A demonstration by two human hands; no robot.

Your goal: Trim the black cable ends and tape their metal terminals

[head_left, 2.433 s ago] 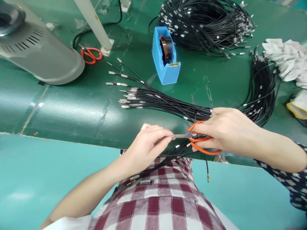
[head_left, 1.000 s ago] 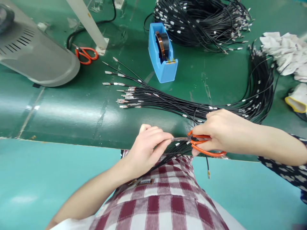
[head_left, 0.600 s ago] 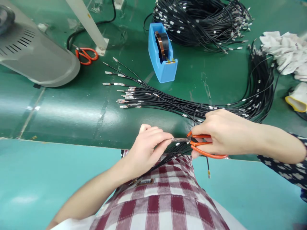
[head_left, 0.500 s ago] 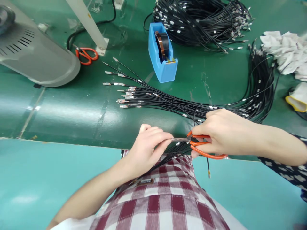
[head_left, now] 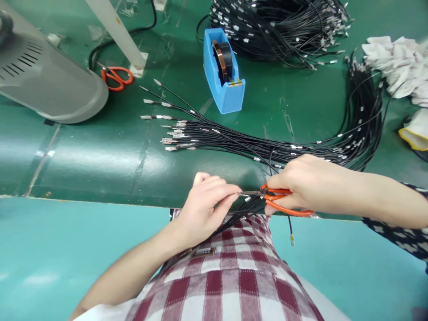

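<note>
Orange-handled scissors (head_left: 288, 207) are gripped in my right hand (head_left: 306, 185), its fingers through and around the loops. Their blades point left and reach the fingertips of my left hand (head_left: 212, 203). That hand is closed in a pinch of thumb and forefinger; what it pinches at the blade tips is too small to make out. Under the blades, black cables (head_left: 245, 209) with white labels hang over the table edge onto my lap. Just beyond my hands lies a long bundle of black cables (head_left: 234, 140), its metal-tipped ends fanned out to the left.
A blue tape dispenser (head_left: 230, 98) stands behind the bundle. Farther back lies a coil of black cables (head_left: 274, 31). A second pair of orange scissors (head_left: 117, 78) rests beside a grey machine (head_left: 63, 80) at left. White gloves (head_left: 397, 67) lie at right on the green table (head_left: 100, 165).
The view has shifted slightly. The scissor handles look a little closer together than before; both hands stay in nearly the same place.
</note>
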